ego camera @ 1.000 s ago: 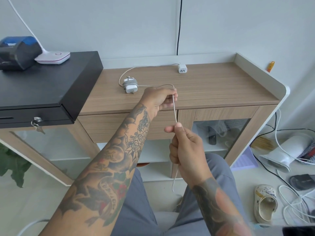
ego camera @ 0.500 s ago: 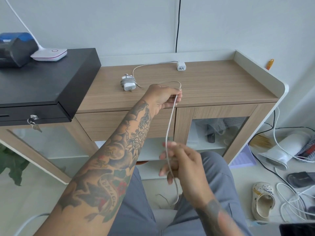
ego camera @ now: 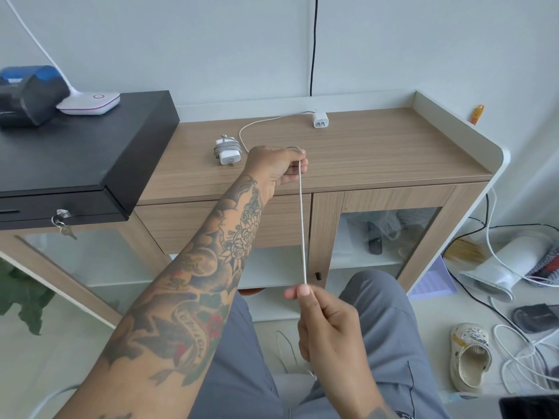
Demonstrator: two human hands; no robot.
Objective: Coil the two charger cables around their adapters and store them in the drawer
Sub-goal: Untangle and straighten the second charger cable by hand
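I am seated facing a low wooden cabinet [ego camera: 378, 152], and a white charger cable [ego camera: 302, 225] runs taut between my two hands in a nearly straight up-and-down line. My left hand [ego camera: 276, 169] is the farther one, held over the front edge of the cabinet top, its fingers curled round the cable's upper part. My right hand [ego camera: 329, 331] is nearer to me and lower, above my lap, thumb and fingertips pinching the cable's lower part — a slack tail drops from it toward the floor between my knees. From my left hand the cable curves back across the cabinet top to its white adapter [ego camera: 320, 120], which sits near the back wall, well beyond both hands. So the adapter lies ahead of me and a little to the right, and my left hand is the closer one to it. A second adapter [ego camera: 227, 149] rests just left of my left hand, a grey cable already wrapped round it. I judge the drawer [ego camera: 287, 225] below the cabinet top to be closed — my left forearm crosses in front of it.
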